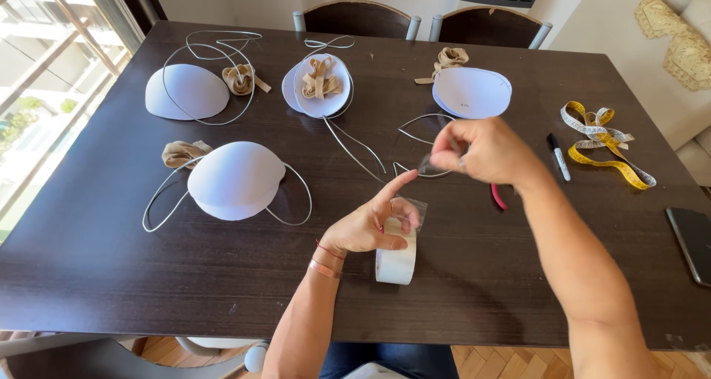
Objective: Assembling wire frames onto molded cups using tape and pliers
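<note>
On a dark wooden table [111,260], the person's left hand [368,227] curls loosely around the top of a roll of clear tape [396,259], index finger stretched out straight. The right hand [485,151], just beyond the roll and raised above it, pinches a strip of clear tape [428,166] between thumb and fingertips, the other fingers folded in. The roll stands on edge, whitish and translucent. A white foam cup [235,179] ringed by a wire lies left of the roll.
</note>
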